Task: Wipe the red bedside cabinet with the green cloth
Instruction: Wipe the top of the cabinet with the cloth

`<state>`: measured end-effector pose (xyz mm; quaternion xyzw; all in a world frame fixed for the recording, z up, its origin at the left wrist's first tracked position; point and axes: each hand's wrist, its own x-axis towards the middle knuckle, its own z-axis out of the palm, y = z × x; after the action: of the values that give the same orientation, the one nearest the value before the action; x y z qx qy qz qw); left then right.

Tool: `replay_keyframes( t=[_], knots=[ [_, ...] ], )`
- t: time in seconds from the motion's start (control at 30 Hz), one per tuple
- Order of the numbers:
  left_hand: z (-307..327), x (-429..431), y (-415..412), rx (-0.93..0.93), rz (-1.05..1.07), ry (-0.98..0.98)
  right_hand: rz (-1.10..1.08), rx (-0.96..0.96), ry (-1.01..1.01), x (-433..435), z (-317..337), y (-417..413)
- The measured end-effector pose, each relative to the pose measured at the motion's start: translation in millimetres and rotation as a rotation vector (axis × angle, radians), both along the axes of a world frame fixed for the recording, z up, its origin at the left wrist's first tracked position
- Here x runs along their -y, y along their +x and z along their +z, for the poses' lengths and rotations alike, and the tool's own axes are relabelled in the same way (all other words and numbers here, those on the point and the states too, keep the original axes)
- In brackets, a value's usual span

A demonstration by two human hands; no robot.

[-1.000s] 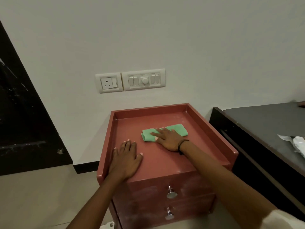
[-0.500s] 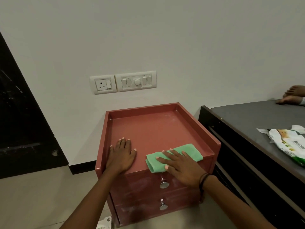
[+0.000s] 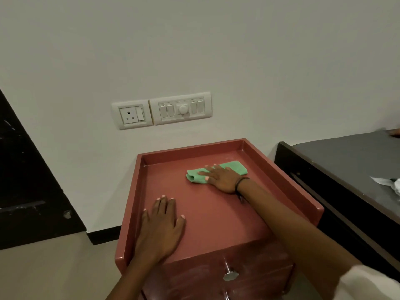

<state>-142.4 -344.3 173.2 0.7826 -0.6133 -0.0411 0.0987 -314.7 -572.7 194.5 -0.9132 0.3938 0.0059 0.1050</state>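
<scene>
The red bedside cabinet (image 3: pixel 216 215) stands against the wall, its top ringed by a low raised rim on three sides. A folded green cloth (image 3: pixel 195 175) lies on the far right part of the top. My right hand (image 3: pixel 220 177) presses flat on the cloth, fingers spread and pointing left, covering its middle. My left hand (image 3: pixel 161 227) rests flat on the near left part of the top, fingers apart, holding nothing. Two round metal drawer knobs (image 3: pixel 230 274) show on the front.
A white socket and switch plate (image 3: pixel 161 110) sits on the wall above the cabinet. A dark bed frame with a grey surface (image 3: pixel 346 167) stands close on the right, with white wrapping (image 3: pixel 389 184) on it. A black door panel (image 3: pixel 26 180) is at the left.
My right hand has slid the cloth from the front edge of the top back to the far right part. My left hand stays in place.
</scene>
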Motion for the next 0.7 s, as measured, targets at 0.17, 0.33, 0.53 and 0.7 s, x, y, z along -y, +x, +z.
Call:
replay_keyframes(
  t=[0.17,0.33,0.53,0.7],
  knots=[
    [1,1,0,0.009,0.008,0.003,-0.027,0.0,0.019,67,6,42],
    [0,0,3,0.002,-0.002,0.0,-0.044,-0.031,-0.017,64,1,45],
    [3,0,2,-0.02,-0.021,-0.013,-0.049,-0.055,-0.027,-3,1,20],
    [8,-2,-1,-0.008,-0.018,0.01,-0.022,-0.022,-0.015,-82,0,-25]
  ],
)
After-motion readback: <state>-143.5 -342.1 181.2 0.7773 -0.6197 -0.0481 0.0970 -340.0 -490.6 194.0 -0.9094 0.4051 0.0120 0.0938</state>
